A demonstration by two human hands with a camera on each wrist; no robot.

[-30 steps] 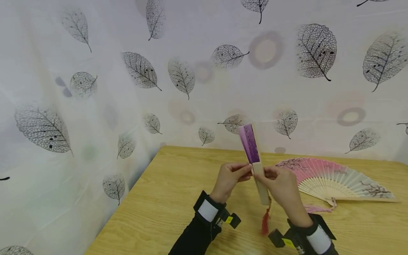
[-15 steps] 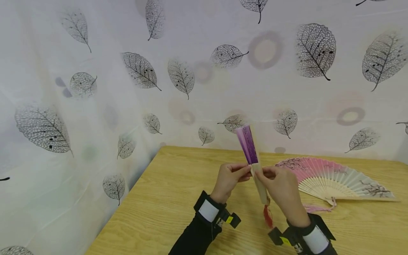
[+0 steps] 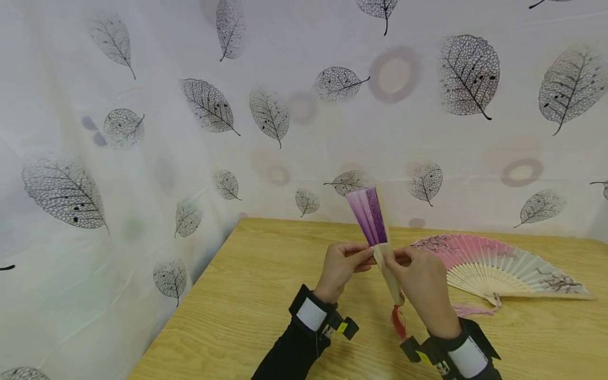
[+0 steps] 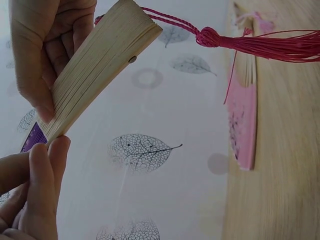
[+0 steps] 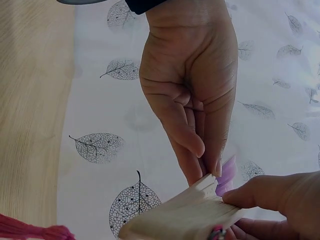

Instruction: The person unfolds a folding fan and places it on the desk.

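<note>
A purple folding fan (image 3: 372, 216) with pale wooden ribs is held upright, slightly tilted, above the table, its top spread a little to the left. My left hand (image 3: 344, 268) pinches the left edge of the ribs between thumb and fingers. On the other side my right hand (image 3: 420, 277) grips the ribs, thumb in front. In the left wrist view the stacked ribs (image 4: 100, 65) narrow toward a metal rivet (image 4: 132, 59). A red tassel (image 3: 398, 322) hangs from the fan's lower end. The right wrist view shows both hands meeting at the ribs (image 5: 185, 212).
An open pink and white folding fan (image 3: 503, 269) with blossom branches lies on the wooden table (image 3: 228, 306), to the right behind my right hand. Its pink tassel (image 3: 475, 310) trails toward me. A leaf-patterned white curtain (image 3: 304, 132) stands along the table's back and left edges.
The purple fan's top has spread wider, its left edge moving leftward and showing more folds. The red tassel swung slightly right. Both hands stay nearly in place.
</note>
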